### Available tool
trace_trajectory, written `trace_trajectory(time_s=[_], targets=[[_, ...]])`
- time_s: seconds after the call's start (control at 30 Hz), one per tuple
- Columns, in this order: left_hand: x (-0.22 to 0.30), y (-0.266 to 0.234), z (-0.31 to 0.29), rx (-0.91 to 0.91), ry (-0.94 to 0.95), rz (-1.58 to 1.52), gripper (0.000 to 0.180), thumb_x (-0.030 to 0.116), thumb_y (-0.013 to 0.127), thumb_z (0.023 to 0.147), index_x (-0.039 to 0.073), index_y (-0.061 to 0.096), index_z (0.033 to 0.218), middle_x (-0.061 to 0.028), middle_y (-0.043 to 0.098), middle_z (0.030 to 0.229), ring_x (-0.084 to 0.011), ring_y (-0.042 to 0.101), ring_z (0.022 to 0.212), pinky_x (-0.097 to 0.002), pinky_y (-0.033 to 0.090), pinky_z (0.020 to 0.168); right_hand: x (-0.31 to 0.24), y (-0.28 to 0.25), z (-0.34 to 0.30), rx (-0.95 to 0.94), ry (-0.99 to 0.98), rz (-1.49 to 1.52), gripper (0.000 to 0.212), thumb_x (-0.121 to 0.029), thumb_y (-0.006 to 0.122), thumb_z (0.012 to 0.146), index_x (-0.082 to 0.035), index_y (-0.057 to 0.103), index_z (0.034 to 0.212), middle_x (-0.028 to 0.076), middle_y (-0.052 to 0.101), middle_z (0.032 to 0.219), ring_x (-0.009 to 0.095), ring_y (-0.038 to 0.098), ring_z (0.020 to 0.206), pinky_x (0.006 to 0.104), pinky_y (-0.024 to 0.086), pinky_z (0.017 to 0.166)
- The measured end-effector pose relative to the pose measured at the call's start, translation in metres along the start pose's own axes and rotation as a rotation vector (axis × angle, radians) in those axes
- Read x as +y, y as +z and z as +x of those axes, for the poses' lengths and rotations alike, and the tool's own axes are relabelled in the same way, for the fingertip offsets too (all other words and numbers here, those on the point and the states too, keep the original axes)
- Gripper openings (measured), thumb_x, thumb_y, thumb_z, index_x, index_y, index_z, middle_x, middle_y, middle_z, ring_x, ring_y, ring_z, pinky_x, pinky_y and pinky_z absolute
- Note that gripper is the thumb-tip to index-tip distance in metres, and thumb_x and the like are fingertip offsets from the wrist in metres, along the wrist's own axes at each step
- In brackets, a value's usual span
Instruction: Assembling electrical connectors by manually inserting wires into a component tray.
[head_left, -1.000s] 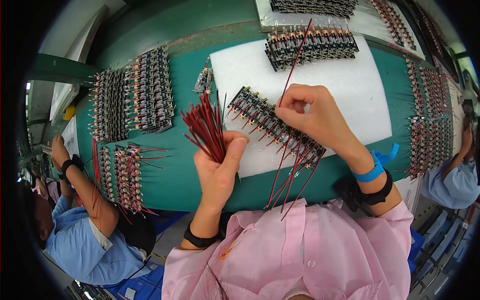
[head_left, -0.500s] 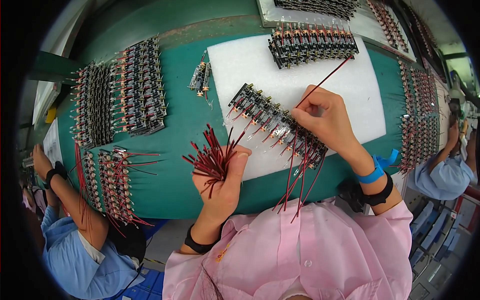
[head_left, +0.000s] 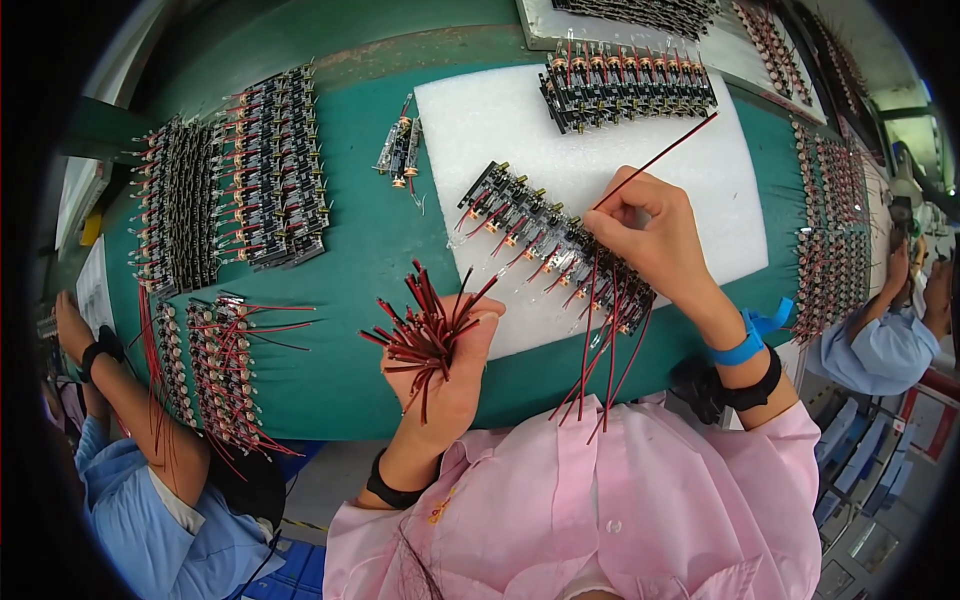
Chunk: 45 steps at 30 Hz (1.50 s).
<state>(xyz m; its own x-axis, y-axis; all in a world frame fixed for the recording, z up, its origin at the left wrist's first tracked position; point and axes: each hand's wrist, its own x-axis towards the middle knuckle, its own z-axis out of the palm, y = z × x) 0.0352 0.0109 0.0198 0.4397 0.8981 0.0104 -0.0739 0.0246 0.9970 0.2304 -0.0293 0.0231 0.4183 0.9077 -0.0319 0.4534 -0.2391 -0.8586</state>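
My left hand (head_left: 447, 370) is closed around a bundle of dark red wires (head_left: 424, 325), their ends fanned out above the fist. In a pinch, my right hand (head_left: 645, 230) holds a single red-black wire (head_left: 668, 151) that slants up and to the right. Its fingertips are at a slanting row of small circuit boards (head_left: 540, 232) lying on a white foam sheet (head_left: 455, 130). My fingers hide where the wire's lower end sits. Several red wires (head_left: 612, 365) hang from the row's right end toward my pink shirt.
Stacked circuit boards (head_left: 275, 170) stand at the left of the green mat (head_left: 370, 260), with wired round parts (head_left: 220, 365) below. Another board row (head_left: 630, 90) lies at the foam's far edge. A few loose boards (head_left: 403, 150) rest beside it. Co-workers in blue sit on both sides.
My left hand has tilted the wire bundle a little, so more wire ends face up. The right hand keeps its pinch at the board row with hardly any shift.
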Motion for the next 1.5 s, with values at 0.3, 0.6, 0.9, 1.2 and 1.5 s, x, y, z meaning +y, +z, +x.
trace_trajectory(time_s=[0.3, 0.6, 0.9, 1.2, 1.5], targets=[[0.001, 0.0, 0.0, -0.001, -0.008, -0.012, 0.01, 0.008, 0.052, 0.077, -0.002, 0.052, 0.077, 0.0019, 0.041, 0.052, -0.0017, 0.03, 0.04, -0.0162, 0.02, 0.037, 0.002, 0.003, -0.001, 0.055, -0.063, -0.008, 0.01, -0.003, 0.057, 0.061, 0.003, 0.051, 0.058, 0.004, 0.047, 0.056, 0.009, 0.042, 0.048, 0.0216, 0.035, 0.045], [-0.003, 0.002, 0.0, 0.027, 0.01, 0.006, 0.013, 0.01, 0.053, 0.076, -0.003, 0.052, 0.076, 0.0021, 0.041, 0.051, -0.0015, 0.029, 0.039, -0.0163, 0.019, 0.036, 0.003, 0.003, -0.003, 0.037, -0.084, -0.014, 0.01, -0.004, 0.059, 0.064, 0.002, 0.052, 0.059, 0.001, 0.047, 0.06, 0.006, 0.041, 0.054, 0.0191, 0.033, 0.049], [-0.003, 0.002, 0.0, 0.031, 0.05, 0.033, 0.014, 0.011, 0.053, 0.077, -0.003, 0.052, 0.075, 0.0026, 0.039, 0.05, -0.0016, 0.029, 0.038, -0.0167, 0.019, 0.036, 0.002, 0.004, -0.004, 0.045, -0.155, -0.043, 0.008, -0.002, 0.058, 0.063, 0.002, 0.052, 0.06, 0.004, 0.049, 0.06, 0.01, 0.045, 0.054, 0.0217, 0.035, 0.048], [0.001, -0.004, 0.004, 0.025, -0.101, -0.244, 0.014, 0.013, 0.046, 0.081, -0.001, 0.046, 0.08, 0.0011, 0.038, 0.054, -0.003, 0.027, 0.039, -0.0172, 0.02, 0.035, -0.006, -0.004, -0.01, -0.022, -0.464, -0.354, 0.01, 0.003, 0.057, 0.061, 0.0, 0.054, 0.07, 0.007, 0.049, 0.064, 0.023, 0.047, 0.062, 0.0289, 0.036, 0.06], [-0.001, -0.013, 0.023, -0.149, -0.355, -0.839, 0.026, 0.023, 0.035, 0.087, -0.001, 0.045, 0.082, -0.0059, 0.046, 0.071, -0.0114, 0.047, 0.058, -0.0251, 0.042, 0.047, -0.02, -0.013, -0.012, -0.023, -0.527, -0.522, 0.013, 0.004, 0.053, 0.063, -0.001, 0.055, 0.075, 0.009, 0.05, 0.066, 0.024, 0.047, 0.062, 0.0315, 0.037, 0.061]])
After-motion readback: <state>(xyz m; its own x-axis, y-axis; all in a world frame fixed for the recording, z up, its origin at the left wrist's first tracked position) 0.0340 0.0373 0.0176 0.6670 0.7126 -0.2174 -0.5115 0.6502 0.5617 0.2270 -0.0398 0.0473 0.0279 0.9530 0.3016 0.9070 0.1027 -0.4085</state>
